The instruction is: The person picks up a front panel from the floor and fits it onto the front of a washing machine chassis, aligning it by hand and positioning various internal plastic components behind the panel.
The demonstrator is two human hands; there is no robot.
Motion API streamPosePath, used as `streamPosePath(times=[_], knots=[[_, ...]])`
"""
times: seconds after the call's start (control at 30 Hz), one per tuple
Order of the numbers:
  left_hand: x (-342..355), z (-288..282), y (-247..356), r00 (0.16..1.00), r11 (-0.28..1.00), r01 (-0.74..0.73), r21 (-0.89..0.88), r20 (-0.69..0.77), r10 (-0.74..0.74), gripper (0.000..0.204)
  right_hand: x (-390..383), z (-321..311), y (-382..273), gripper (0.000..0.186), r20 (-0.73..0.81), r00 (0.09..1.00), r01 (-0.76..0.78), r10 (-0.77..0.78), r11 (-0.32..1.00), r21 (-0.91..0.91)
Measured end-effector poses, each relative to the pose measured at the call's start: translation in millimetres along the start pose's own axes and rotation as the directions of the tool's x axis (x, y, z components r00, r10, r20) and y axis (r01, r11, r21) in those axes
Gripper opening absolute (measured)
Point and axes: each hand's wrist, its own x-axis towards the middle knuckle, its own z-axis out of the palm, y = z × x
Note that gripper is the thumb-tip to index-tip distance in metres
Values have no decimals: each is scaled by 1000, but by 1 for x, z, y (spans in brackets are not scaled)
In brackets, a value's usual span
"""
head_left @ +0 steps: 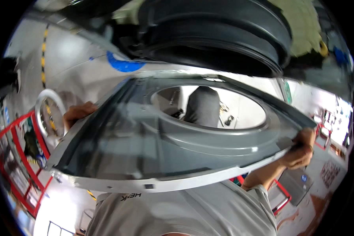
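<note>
A large grey metal panel (118, 137) with a wide round opening and pale folded edges is held level in front of my body. My left hand (78, 114) is closed on its left edge. My right hand (301, 151) grips the right edge near the front corner. Through the opening I see dark grey cloth, which looks like a trouser leg. Above the panel's far side hangs a dark grey rounded part with rings (212, 31), inside a larger machine body whose outer edges are partly out of view.
A white ring (43, 98) is at the left beside a red-framed cart (15, 133). A yellow-black tape line (44, 47) and a blue round marking (122, 63) are on the floor. More red frames (283, 196) and a grey flat object (297, 185) are at the lower right.
</note>
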Motion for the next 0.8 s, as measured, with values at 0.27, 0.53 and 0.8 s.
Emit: streamPosePath(times=[0.27, 0.53, 0.8], knots=[[-15, -31, 25, 997, 997, 77, 3, 32, -77, 61, 6, -19, 30, 44, -422, 894, 107, -152, 986, -129], [-10, -30, 21, 992, 995, 92, -30, -85, -94, 60, -76, -95, 189, 49, -320, 573, -397, 755, 597, 697], [-3, -18, 24, 970, 992, 123, 0, -210, -120, 59, -117, 41, 237, 67, 270, 776, -374, 570, 72, 925]])
